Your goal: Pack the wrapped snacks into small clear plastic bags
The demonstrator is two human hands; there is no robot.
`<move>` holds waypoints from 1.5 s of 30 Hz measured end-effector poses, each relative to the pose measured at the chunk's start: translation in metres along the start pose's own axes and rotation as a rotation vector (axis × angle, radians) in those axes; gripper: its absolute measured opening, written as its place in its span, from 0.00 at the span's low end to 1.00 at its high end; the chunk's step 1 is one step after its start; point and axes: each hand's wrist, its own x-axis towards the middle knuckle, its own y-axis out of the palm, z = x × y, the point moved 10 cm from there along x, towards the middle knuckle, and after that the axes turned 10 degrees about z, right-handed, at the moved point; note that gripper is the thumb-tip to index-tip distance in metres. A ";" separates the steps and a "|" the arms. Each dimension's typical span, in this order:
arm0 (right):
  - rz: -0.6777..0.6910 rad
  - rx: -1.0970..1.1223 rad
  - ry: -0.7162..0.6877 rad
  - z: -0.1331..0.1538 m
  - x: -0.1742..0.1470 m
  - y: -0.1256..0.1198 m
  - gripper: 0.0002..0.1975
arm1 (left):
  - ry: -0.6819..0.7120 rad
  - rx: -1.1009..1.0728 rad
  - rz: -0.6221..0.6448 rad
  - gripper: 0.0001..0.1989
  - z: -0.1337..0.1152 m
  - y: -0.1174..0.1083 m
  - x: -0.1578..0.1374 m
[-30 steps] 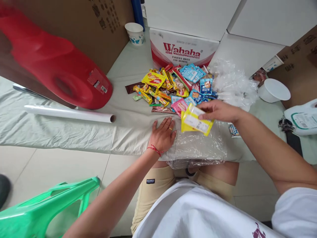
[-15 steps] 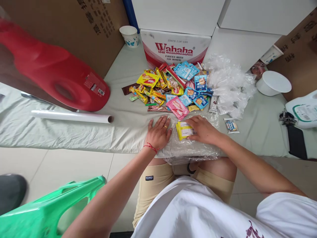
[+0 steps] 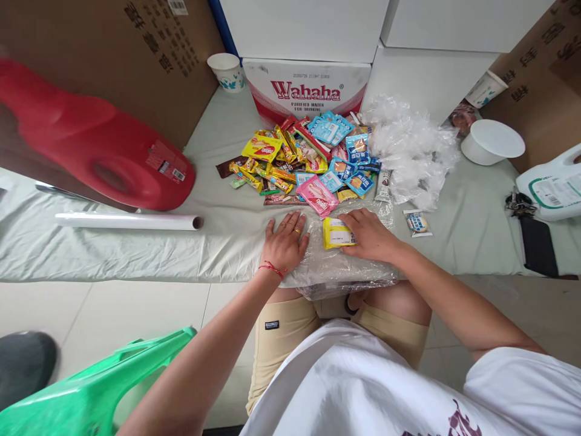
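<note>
Head cam: R hand grips flat yellow pkts, L hand splayed on cloth.

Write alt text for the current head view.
A person's right hand is on yellow packaging atop clear plastic film; the left hand lies palm-down to its left. Beyond, on a cloth-covered table, colourful wrapped snacks lie piled beside crumpled plastic, in front of a Wahaha box.

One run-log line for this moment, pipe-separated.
left hand: flat, palm down | right hand: on yellow packets over clear plastic | snack pile: beyond both hands | single wrapped snack: right of right hand
</note>
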 end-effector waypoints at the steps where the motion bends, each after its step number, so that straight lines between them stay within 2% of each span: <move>1: 0.009 0.001 0.005 -0.002 0.001 0.003 0.39 | -0.003 -0.003 0.004 0.29 0.000 0.000 0.000; 4: 0.009 0.029 0.001 -0.005 -0.001 0.009 0.43 | -0.015 -0.030 0.012 0.29 0.002 0.001 0.001; 8: -0.167 0.143 -0.068 -0.008 -0.034 -0.005 0.42 | 0.010 -0.139 -0.020 0.29 0.014 -0.005 0.004; 11: -0.279 0.198 -0.072 -0.012 -0.082 -0.005 0.36 | 0.054 -0.235 -0.201 0.27 0.024 -0.025 -0.010; 13: -0.292 0.178 -0.083 -0.010 -0.110 0.009 0.35 | 0.075 -0.237 -0.378 0.26 0.026 -0.041 -0.036; 15: -0.266 0.132 -0.114 -0.004 -0.130 0.033 0.33 | 0.155 -0.188 -0.455 0.26 0.014 -0.045 -0.066; 16: -0.245 0.110 -0.124 -0.002 -0.135 0.046 0.31 | 0.244 -0.156 -0.416 0.26 0.002 -0.039 -0.079; 19: -0.219 0.091 -0.096 -0.003 -0.137 0.074 0.24 | 0.532 -0.052 -0.094 0.23 -0.036 0.003 -0.108; 21: -0.246 0.129 -0.067 -0.009 -0.134 0.077 0.20 | 0.575 0.009 0.056 0.22 -0.041 0.026 -0.117; 23: -0.285 0.201 -0.066 -0.016 -0.131 0.070 0.17 | 0.521 0.034 0.085 0.20 -0.033 0.032 -0.115; 25: -0.300 0.297 -0.099 -0.022 -0.127 0.054 0.14 | 0.477 -0.009 0.071 0.17 -0.026 0.027 -0.108; 28: -0.272 0.458 -0.140 -0.033 -0.118 0.022 0.14 | 0.397 -0.213 0.028 0.15 -0.016 0.004 -0.092; 30: -0.249 0.549 -0.116 -0.045 -0.107 0.003 0.16 | 0.241 -0.382 0.019 0.16 -0.002 -0.010 -0.073; 32: -0.235 0.615 -0.040 -0.064 -0.093 -0.009 0.18 | 0.026 -0.518 0.032 0.18 0.017 -0.017 -0.051; 34: -0.199 0.630 0.079 -0.085 -0.077 -0.011 0.20 | -0.170 -0.579 0.042 0.19 0.034 -0.019 -0.030; 37: -0.118 0.446 0.316 -0.113 -0.060 -0.010 0.17 | -0.343 -0.493 0.044 0.12 0.048 -0.018 -0.004; 39: -0.146 0.227 0.417 -0.120 -0.053 -0.024 0.17 | -0.365 -0.379 0.001 0.07 0.048 -0.021 0.006; 40: -0.182 0.138 0.424 -0.117 -0.048 -0.035 0.18 | -0.359 -0.332 -0.050 0.08 0.047 -0.025 0.008; 42: -0.227 0.040 0.345 -0.101 -0.032 -0.054 0.18 | -0.338 -0.258 -0.208 0.15 0.042 -0.038 0.001; 45: -0.146 -0.014 0.139 -0.069 0.009 -0.059 0.19 | -0.219 -0.185 -0.469 0.15 0.018 -0.066 -0.025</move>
